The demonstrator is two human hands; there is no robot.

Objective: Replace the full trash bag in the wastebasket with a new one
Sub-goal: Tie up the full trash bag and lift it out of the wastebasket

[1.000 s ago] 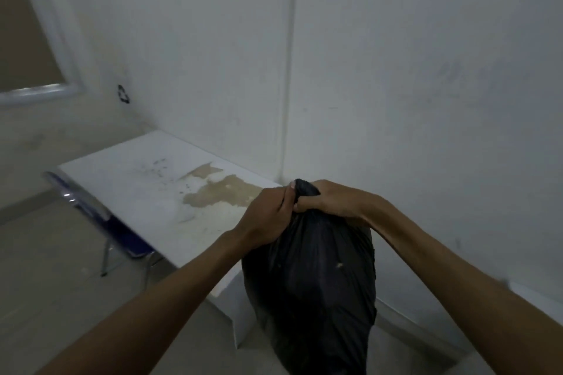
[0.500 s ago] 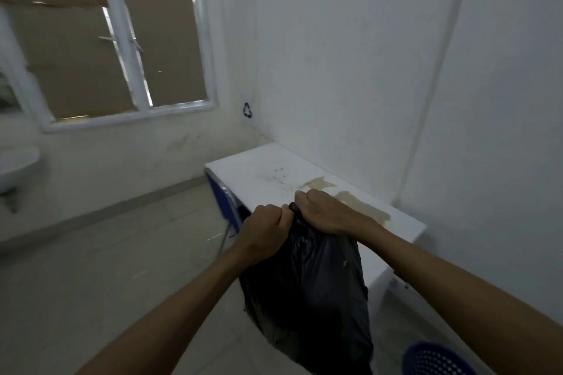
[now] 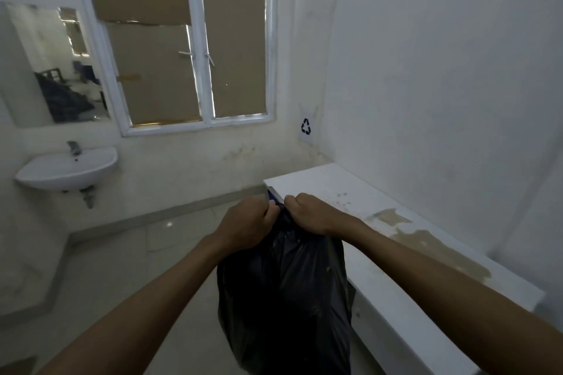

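Observation:
A full black trash bag (image 3: 286, 292) hangs in the air in front of me, its bulging body reaching the bottom edge of the view. My left hand (image 3: 246, 227) and my right hand (image 3: 310, 212) are both clenched on the bunched neck of the bag, side by side and touching. The bag's mouth is hidden inside my fists. No wastebasket shows in this view.
A long white table (image 3: 377, 222) with a brown stain runs along the right wall, close beside the bag. A wall-mounted sink (image 3: 68, 169) sits at the left under a mirror. A cardboard-covered window (image 3: 189, 49) fills the far wall. A recycling sign (image 3: 306, 126) marks the corner.
My view has swung left, bringing the window, mirror and sink into sight. Both hands keep the same hold on the bag's neck. The blue basket rim seen at bottom right has left the view.

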